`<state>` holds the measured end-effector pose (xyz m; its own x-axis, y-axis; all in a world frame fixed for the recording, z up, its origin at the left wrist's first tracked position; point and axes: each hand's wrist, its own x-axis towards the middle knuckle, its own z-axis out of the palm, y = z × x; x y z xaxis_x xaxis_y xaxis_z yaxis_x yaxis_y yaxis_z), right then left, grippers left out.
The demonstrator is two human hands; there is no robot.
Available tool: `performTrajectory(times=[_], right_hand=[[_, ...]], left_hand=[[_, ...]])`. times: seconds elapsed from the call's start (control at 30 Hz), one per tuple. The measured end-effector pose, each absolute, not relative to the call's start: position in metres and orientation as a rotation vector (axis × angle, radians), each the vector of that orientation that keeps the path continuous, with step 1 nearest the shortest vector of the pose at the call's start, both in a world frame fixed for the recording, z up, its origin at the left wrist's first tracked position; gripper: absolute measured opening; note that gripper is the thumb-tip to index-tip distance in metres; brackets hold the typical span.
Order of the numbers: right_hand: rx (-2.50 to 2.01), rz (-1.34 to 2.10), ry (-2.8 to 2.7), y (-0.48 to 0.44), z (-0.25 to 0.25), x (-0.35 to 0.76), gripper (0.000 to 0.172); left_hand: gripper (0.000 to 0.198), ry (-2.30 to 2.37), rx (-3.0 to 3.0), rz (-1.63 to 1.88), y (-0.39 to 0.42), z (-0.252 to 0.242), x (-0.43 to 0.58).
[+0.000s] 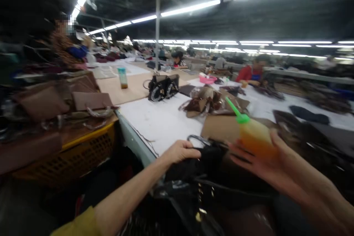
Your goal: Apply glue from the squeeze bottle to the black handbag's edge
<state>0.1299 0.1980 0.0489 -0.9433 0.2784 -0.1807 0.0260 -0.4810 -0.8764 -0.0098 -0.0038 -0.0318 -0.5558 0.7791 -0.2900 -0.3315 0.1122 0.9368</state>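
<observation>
My left hand (182, 152) is closed on the edge of a black bag (190, 169), thumb on top. The bag lies low in front of me, with gold-coloured metal bits and clear plastic about it. In my right hand (260, 166) is a squeeze bottle (256, 138) with orange liquid inside and a long green nozzle tilted up to the left. The palm and thumb cradle the bottle from below and the right, while the fingers stretch out beneath it. A brown flat piece (219, 127) lies on the table behind the bottle.
A yellow basket (85, 149) piled with brown bags (91, 100) stands at the left. On the white table (155, 118) are black bags (163, 87), plastic-wrapped brown pieces (203, 103) and a pink basin (207, 79). A tumbler (122, 78) stands farther back. Co-workers (250, 72) sit beyond.
</observation>
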Motion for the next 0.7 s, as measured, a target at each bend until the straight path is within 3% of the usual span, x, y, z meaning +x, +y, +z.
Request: performTrajectory(times=[0.1, 0.37, 0.6, 0.7], right_hand=[[-0.745, 2.648, -1.196, 0.187, 0.059, 0.124, 0.055], [-0.786, 2.700, -0.957, 0.185, 0.057, 0.130, 0.049], [-0.734, 2.669, -0.978, 0.187, 0.058, 0.131, 0.045], [-0.716, 2.633, -1.029, 0.186, 0.060, 0.131, 0.046]], left_hand=[[0.035, 1.458, 0.432, 1.608, -0.016, -0.022, -0.024], [0.010, 1.659, 0.533, 1.602, -0.008, -0.032, -0.021], [0.014, 1.759, 0.589, 1.925, 0.027, -0.059, -0.011], [0.012, 1.763, 0.629, 1.908, 0.033, -0.060, -0.004]])
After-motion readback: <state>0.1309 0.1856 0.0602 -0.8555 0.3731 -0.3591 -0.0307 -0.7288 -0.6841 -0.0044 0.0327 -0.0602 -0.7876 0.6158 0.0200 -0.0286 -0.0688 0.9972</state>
